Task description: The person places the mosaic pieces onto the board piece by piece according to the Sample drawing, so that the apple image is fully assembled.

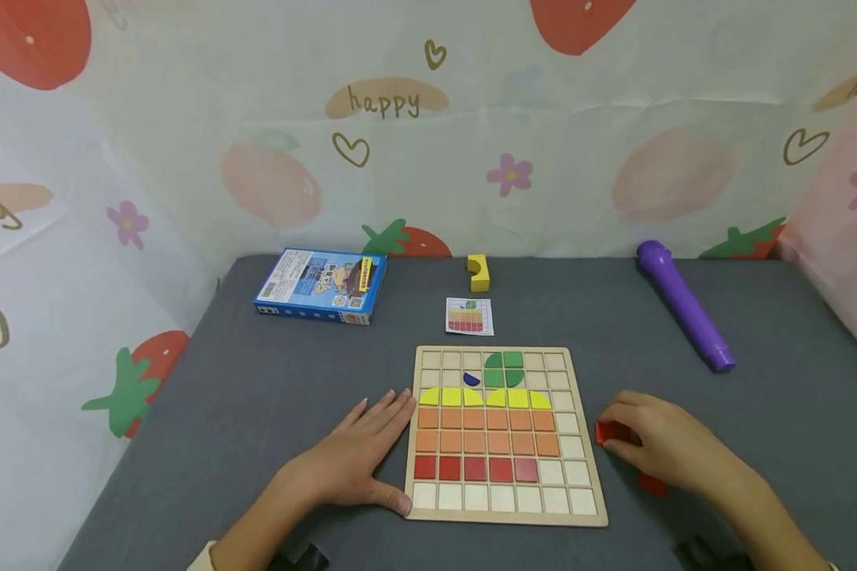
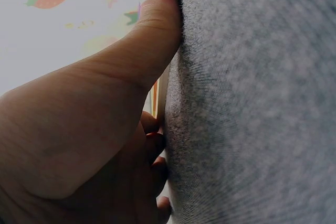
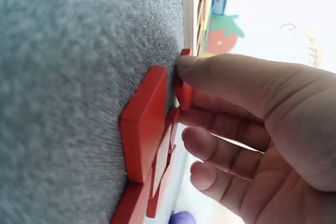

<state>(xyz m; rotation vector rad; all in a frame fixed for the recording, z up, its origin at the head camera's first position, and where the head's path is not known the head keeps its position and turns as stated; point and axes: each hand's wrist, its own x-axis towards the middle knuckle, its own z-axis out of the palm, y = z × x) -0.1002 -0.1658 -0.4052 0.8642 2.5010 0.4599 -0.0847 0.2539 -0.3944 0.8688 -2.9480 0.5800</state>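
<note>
A wooden grid board [image 1: 507,519] lies flat on the grey table. On it are green pieces [image 1: 513,377], a dark blue half-round piece [image 1: 471,379], a yellow row [image 1: 451,396], orange squares [image 1: 451,419] and a row of red squares [image 1: 449,468]; the bottom row is plain. With fingers spread, my left hand [image 1: 353,460] rests against the board's left edge. Beside the right edge, my right hand [image 1: 660,440] pinches a red tile [image 3: 184,90] between thumb and fingers. Several loose red tiles [image 3: 144,124] lie beneath that hand, mostly hidden from the head view.
Behind the board lie a small pattern card [image 1: 469,317] and a yellow block with a curved notch [image 1: 478,274]. A blue box [image 1: 321,285] sits at the back left, a purple rod [image 1: 685,305] at the back right. Printed cloth [image 1: 571,190] hangs behind the table.
</note>
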